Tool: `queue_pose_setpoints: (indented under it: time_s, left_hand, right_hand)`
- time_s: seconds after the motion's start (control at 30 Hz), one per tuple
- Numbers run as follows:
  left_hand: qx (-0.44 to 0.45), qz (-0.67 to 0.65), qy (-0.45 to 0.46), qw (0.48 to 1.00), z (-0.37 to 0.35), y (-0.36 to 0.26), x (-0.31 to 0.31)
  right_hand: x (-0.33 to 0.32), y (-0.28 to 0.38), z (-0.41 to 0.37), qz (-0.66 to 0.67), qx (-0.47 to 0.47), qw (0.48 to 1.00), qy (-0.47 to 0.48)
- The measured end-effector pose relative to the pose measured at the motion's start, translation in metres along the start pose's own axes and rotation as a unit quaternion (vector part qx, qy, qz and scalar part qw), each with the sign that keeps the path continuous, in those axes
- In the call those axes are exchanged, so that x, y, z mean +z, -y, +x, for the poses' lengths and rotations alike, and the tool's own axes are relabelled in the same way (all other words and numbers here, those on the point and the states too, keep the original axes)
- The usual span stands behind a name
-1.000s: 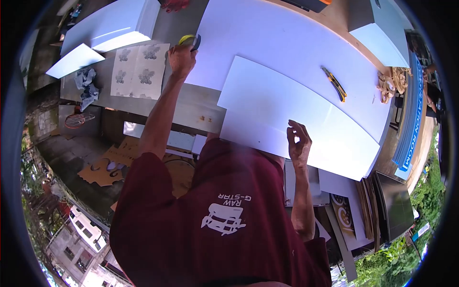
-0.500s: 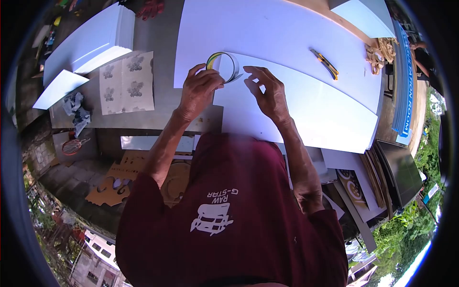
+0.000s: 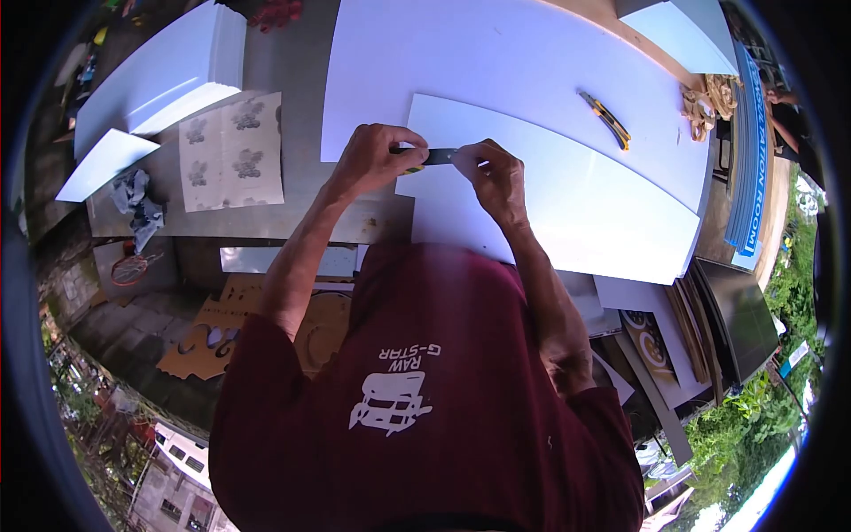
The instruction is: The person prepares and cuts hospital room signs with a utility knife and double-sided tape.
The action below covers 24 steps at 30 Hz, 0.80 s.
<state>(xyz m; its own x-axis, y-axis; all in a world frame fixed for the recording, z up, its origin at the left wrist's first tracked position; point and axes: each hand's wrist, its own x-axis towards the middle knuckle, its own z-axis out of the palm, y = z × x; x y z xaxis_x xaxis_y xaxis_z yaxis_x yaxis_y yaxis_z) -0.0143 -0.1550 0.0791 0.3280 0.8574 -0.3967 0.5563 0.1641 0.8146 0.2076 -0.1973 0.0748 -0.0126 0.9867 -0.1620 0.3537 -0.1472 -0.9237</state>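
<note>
A dark strip [image 3: 440,157], with a bit of yellow-green at its left end, stretches between my two hands above white sheets. My left hand [image 3: 383,158] is closed round its left end. The fingertips of my right hand [image 3: 489,171] pinch the right end. Beneath the hands lies a narrower white board [image 3: 567,191] on a larger white sheet [image 3: 496,53]. A yellow and black cutter knife [image 3: 605,119] rests on the larger sheet, right of my hands.
At the left stand stacked white sheets [image 3: 160,75], a printed brown sheet [image 3: 231,152] and a crumpled grey piece [image 3: 137,202]. Brown crumpled material [image 3: 706,108] and blue lettered boards [image 3: 749,160] are at the right. Part of another person's arm [image 3: 782,124] shows at the far right.
The tape-like ring that my left hand held upright now appears edge-on as a dark strip. My right hand has moved left and down and closed on its right end; the left hand shifted slightly down.
</note>
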Motion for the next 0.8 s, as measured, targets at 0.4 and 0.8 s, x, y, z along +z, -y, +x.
queue_pose_setpoints:
  time_s: [0.4, 0.8]
  left_hand:
    - [0.233, 0.179, -0.121, 0.948, 0.037, 0.006, -0.019]
    - [0.353, 0.202, -0.209, 0.889, 0.025, -0.01, -0.032]
  right_hand:
    - [0.019, 0.0, 0.023, -0.117, -0.205, 0.966, -0.101]
    - [-0.002, 0.036, 0.016, -0.242, -0.303, 0.914, -0.121]
